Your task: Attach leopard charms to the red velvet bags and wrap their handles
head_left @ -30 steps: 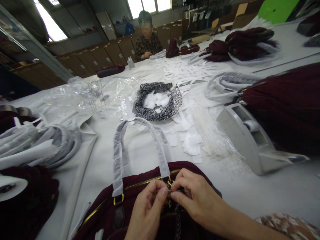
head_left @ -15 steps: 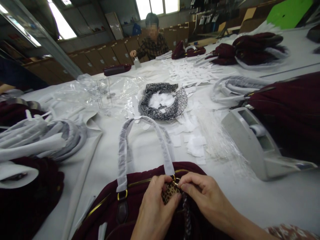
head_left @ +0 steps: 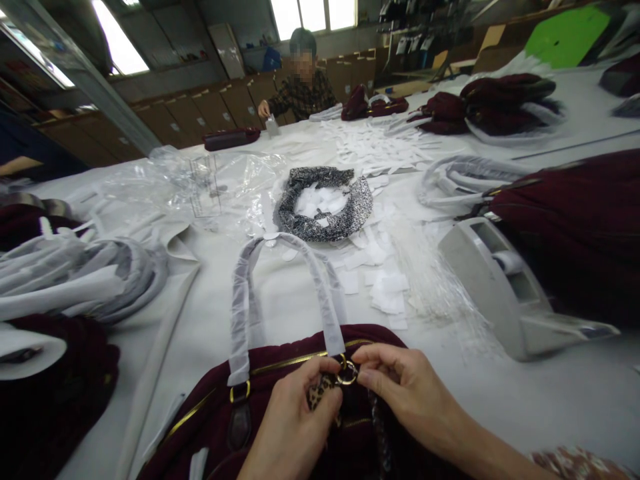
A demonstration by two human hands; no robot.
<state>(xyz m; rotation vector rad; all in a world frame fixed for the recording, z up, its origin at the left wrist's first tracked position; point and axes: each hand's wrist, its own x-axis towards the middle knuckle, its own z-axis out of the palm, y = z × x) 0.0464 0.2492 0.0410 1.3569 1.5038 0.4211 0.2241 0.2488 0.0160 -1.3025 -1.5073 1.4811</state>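
A maroon handbag (head_left: 200, 427) with a gold zipper lies in front of me, its handles (head_left: 240, 300) standing up in white wrapping. My left hand (head_left: 295, 420) is closed on a leopard-print charm (head_left: 320, 392), partly covered by the fingers. A gold ring (head_left: 347, 373) shows between my hands, close to the base of the right handle end. The thumb and forefinger of my right hand (head_left: 405, 383) pinch the ring's right side. Below that hand hangs a dark braided strap (head_left: 381, 427).
A black-and-white knitted loop (head_left: 295, 220) lies ahead, white paper tags (head_left: 390, 290) beside it. A grey tape dispenser (head_left: 505, 287) stands on the right, by another maroon bag (head_left: 590, 213). Wrapped handles (head_left: 125, 280) lie left. A person (head_left: 307, 87) sits across the table.
My left hand has shifted left and slightly down with the leopard-print charm, further from my right hand. The gold ring now shows plainly between them. The view has moved slightly.
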